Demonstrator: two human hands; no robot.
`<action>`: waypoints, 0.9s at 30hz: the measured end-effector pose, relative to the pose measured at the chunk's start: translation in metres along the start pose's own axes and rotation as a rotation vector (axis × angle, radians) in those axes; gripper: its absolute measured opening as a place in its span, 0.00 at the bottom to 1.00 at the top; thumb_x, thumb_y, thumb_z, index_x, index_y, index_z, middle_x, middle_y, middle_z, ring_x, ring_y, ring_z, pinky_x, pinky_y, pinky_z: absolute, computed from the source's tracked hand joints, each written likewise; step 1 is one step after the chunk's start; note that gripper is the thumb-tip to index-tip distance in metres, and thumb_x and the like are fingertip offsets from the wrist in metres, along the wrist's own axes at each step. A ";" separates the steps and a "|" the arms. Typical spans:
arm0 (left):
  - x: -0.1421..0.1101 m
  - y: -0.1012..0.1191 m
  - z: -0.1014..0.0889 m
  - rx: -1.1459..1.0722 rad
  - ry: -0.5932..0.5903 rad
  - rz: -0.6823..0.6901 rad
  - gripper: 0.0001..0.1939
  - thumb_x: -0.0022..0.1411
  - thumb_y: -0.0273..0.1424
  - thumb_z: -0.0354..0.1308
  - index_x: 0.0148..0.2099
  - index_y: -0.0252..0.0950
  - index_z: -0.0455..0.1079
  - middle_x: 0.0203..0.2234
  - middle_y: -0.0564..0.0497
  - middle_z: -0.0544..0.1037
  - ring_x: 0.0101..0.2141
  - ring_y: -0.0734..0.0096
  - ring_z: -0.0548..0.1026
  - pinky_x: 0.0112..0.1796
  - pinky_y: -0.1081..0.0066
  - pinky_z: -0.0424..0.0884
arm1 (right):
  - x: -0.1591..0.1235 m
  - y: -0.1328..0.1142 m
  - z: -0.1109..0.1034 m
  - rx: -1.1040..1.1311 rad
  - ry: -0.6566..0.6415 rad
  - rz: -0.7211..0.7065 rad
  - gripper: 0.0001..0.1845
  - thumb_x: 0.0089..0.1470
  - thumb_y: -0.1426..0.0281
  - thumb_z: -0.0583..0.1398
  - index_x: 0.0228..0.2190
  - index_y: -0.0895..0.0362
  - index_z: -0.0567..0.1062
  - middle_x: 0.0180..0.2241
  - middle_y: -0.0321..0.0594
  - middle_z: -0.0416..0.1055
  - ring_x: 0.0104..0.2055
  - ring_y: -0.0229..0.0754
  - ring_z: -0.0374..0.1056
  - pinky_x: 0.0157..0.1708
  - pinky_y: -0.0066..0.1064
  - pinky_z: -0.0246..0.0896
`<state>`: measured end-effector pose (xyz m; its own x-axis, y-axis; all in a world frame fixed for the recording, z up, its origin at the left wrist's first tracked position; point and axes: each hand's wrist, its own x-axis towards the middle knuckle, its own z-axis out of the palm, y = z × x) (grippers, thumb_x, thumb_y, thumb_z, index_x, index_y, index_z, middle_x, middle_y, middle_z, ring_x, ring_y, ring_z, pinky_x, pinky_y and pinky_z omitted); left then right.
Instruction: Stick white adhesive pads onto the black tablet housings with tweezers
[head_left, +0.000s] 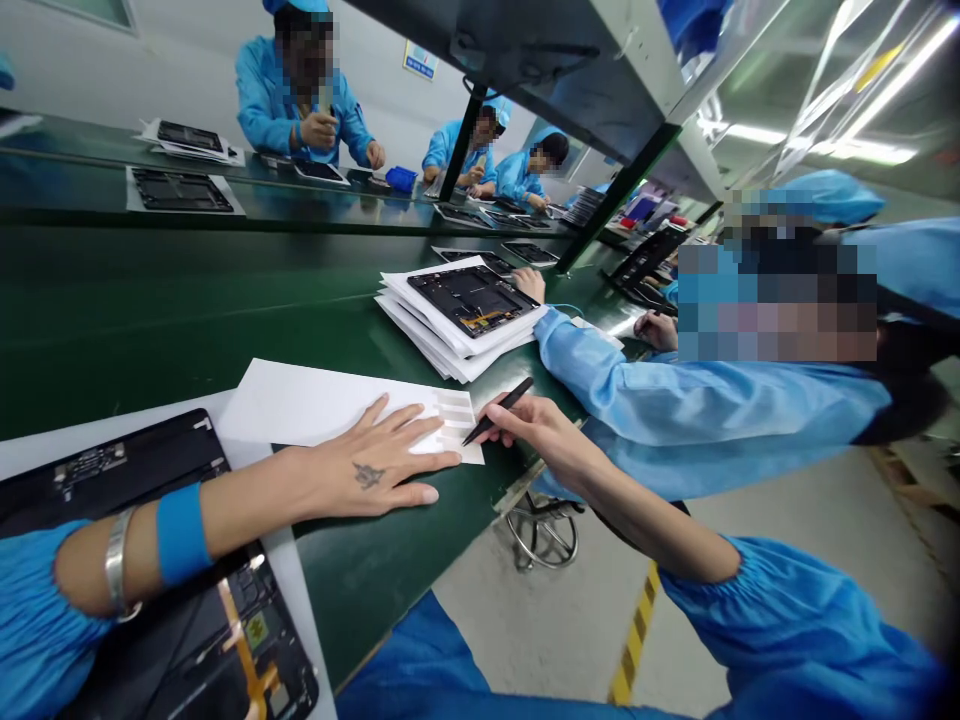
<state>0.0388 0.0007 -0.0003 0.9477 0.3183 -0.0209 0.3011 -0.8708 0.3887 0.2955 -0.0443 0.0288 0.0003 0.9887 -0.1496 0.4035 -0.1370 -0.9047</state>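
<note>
My left hand (382,455) lies flat with fingers spread on a white paper sheet (300,398), pressing it to the green bench. At the sheet's right end are several pale strips (454,405), partly covered by my fingertips. My right hand (529,425) grips black tweezers (499,410), whose pointed tip is at the strips beside my left fingers. Under my left forearm, an opened black tablet housing (195,640) with an orange flex cable (240,640) rests on white paper.
A stack of white sheets (427,335) bears another tablet housing (472,297) ahead. A co-worker's blue sleeve (675,400) reaches over the bench at right. Across the raised shelf (75,190), other people work. The bench edge (517,490) runs below my right hand.
</note>
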 end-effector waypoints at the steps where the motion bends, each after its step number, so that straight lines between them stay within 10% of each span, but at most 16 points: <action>1: 0.000 0.001 -0.001 0.010 0.000 0.000 0.27 0.73 0.49 0.43 0.71 0.58 0.47 0.71 0.52 0.43 0.69 0.45 0.39 0.63 0.38 0.32 | 0.000 0.000 -0.001 -0.002 0.002 0.008 0.25 0.48 0.46 0.65 0.29 0.57 0.77 0.26 0.44 0.79 0.27 0.42 0.68 0.28 0.33 0.55; 16: 0.002 0.007 -0.007 0.131 0.014 0.000 0.24 0.73 0.41 0.48 0.69 0.51 0.55 0.69 0.42 0.53 0.67 0.40 0.47 0.59 0.32 0.43 | -0.001 0.002 0.004 0.022 0.040 -0.008 0.24 0.44 0.47 0.68 0.25 0.58 0.77 0.22 0.39 0.73 0.24 0.37 0.61 0.26 0.31 0.54; 22: 0.008 0.013 0.000 0.168 0.013 0.006 0.25 0.72 0.43 0.50 0.68 0.50 0.57 0.67 0.39 0.56 0.66 0.39 0.51 0.58 0.30 0.48 | -0.009 -0.016 0.013 0.351 0.301 -0.188 0.20 0.43 0.51 0.70 0.28 0.55 0.79 0.25 0.36 0.71 0.27 0.37 0.63 0.28 0.29 0.58; 27: -0.030 0.007 -0.035 0.288 0.165 -0.118 0.28 0.72 0.46 0.47 0.70 0.48 0.52 0.69 0.42 0.51 0.67 0.44 0.50 0.60 0.41 0.53 | -0.010 -0.049 0.029 0.470 0.299 -0.294 0.19 0.41 0.52 0.72 0.29 0.53 0.80 0.32 0.37 0.72 0.30 0.39 0.64 0.31 0.31 0.63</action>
<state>0.0084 -0.0019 0.0348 0.8818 0.4590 0.1085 0.4473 -0.8868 0.1160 0.2498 -0.0492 0.0628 0.2337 0.9538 0.1888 -0.0200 0.1989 -0.9798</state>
